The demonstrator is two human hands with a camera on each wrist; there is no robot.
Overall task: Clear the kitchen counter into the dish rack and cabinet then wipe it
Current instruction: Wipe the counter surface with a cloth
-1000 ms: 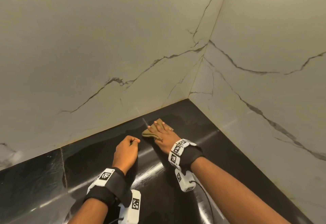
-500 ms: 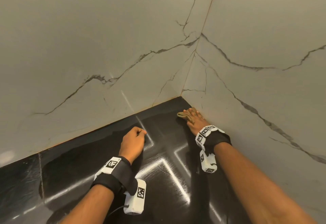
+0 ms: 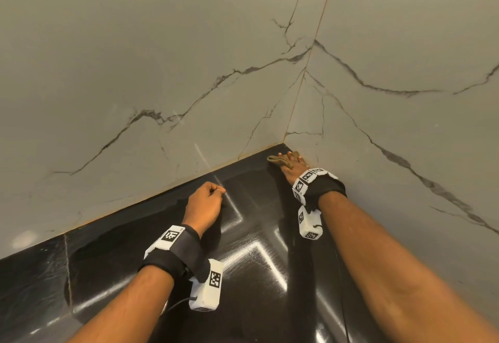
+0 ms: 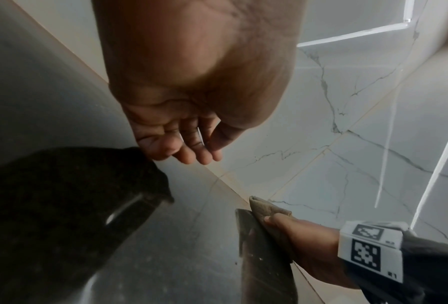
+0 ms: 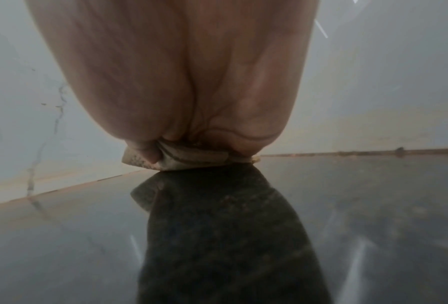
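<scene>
On the glossy black counter point(image 3: 256, 234) my right hand point(image 3: 291, 165) presses a small tan cloth point(image 3: 274, 159) into the far corner, where the two marble walls meet. Its fingers lie stretched over the cloth. In the left wrist view the thumb of the right hand point(image 4: 308, 242) rests on the cloth point(image 4: 265, 207). In the right wrist view the cloth point(image 5: 191, 158) is bunched under the right hand point(image 5: 181, 82). My left hand point(image 3: 206, 202) rests on the counter near the back wall as a fist. The curled fingers point(image 4: 186, 148) hold nothing.
A grey veined marble wall point(image 3: 162, 72) runs along the back of the counter. A second marble wall point(image 3: 405, 99) closes it on the right. Bright strips of light reflect off the wet-looking black surface between my arms.
My right hand has slid the cloth to the right and farther back, from the open counter into the corner. The left hand has stayed a fist in about the same spot.
</scene>
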